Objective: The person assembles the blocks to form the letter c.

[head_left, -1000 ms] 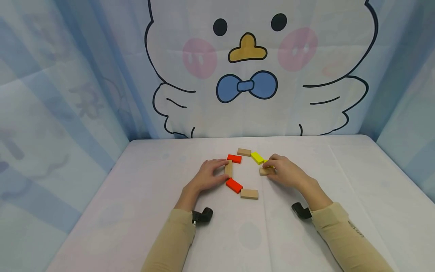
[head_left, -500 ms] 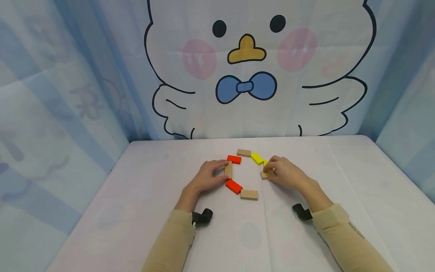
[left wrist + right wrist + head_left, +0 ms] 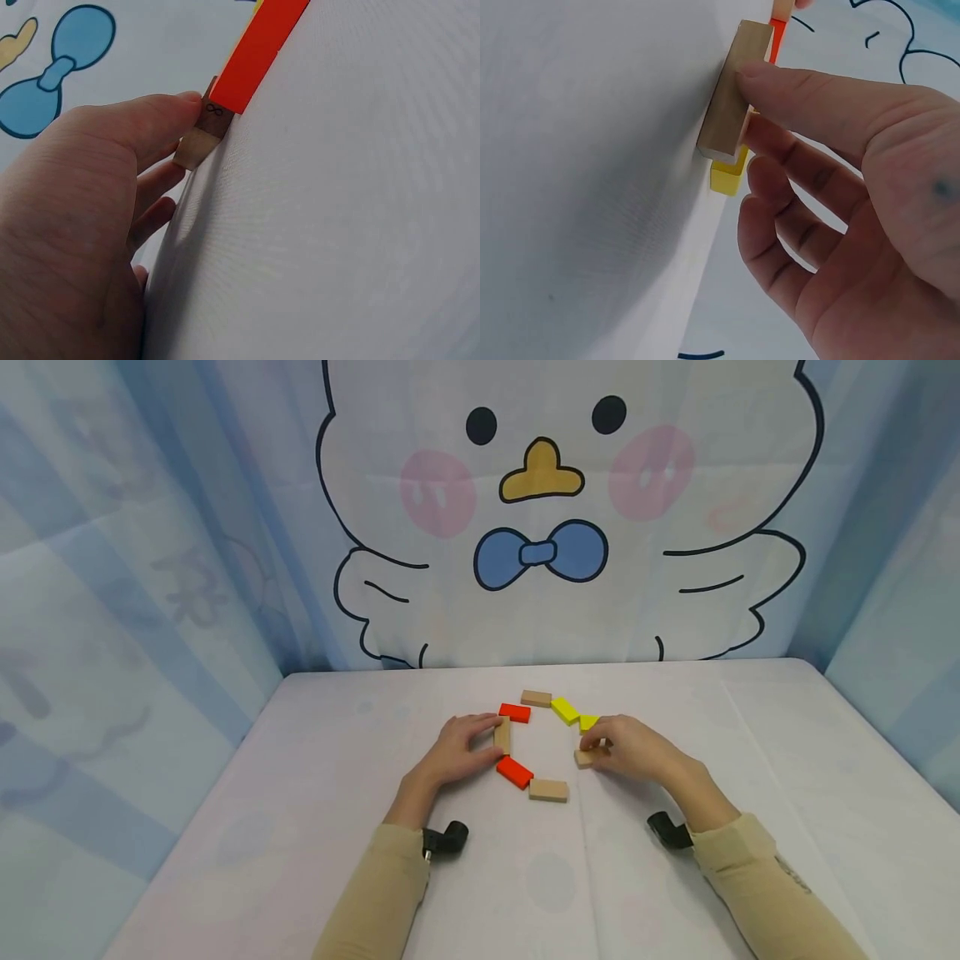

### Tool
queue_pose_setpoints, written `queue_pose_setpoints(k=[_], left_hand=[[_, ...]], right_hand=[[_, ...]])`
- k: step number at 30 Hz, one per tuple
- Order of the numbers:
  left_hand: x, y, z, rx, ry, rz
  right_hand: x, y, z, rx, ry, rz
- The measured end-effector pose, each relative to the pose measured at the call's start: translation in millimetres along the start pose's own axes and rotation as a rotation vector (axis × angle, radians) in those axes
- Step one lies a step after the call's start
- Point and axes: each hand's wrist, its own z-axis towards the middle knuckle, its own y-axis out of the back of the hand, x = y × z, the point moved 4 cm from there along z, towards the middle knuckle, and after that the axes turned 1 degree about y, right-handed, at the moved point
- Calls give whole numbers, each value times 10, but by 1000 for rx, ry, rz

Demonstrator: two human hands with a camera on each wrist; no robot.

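In the head view, several small blocks lie in a loose ring on the white tabletop. My left hand (image 3: 456, 752) holds the plain wooden block (image 3: 502, 737) on the ring's left side, thumb at its near end and a fingertip at the far end. The left wrist view shows that wooden block (image 3: 198, 147) beside a red block (image 3: 259, 56). On the right side, my right hand (image 3: 637, 748) pinches another wooden block (image 3: 583, 759) between thumb and finger, partly hidden by the fingers. Beyond it is a yellow block (image 3: 588, 723), partly covered by the hand.
A second yellow block (image 3: 566, 710) and a wooden block (image 3: 536, 698) form the far side. Red blocks (image 3: 514, 772) adjoin both ends of the left wooden block. Nearest me lies a wooden block (image 3: 548, 790). A printed curtain (image 3: 540, 618) hangs behind the table.
My right hand has drawn its wooden block a little towards me, away from the partly covered yellow block, which now shows more. My left hand keeps its place.
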Motion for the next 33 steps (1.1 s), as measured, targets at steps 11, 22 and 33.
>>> queue_pose_setpoints(k=[11, 22, 33], left_hand=[[30, -14, 36, 34, 44, 17], [38, -15, 26, 36, 59, 6], [37, -21, 32, 26, 51, 2]], right_hand=[[27, -10, -23, 71, -16, 54], [66, -30, -56, 182, -10, 119], [122, -26, -103, 207, 60, 120]])
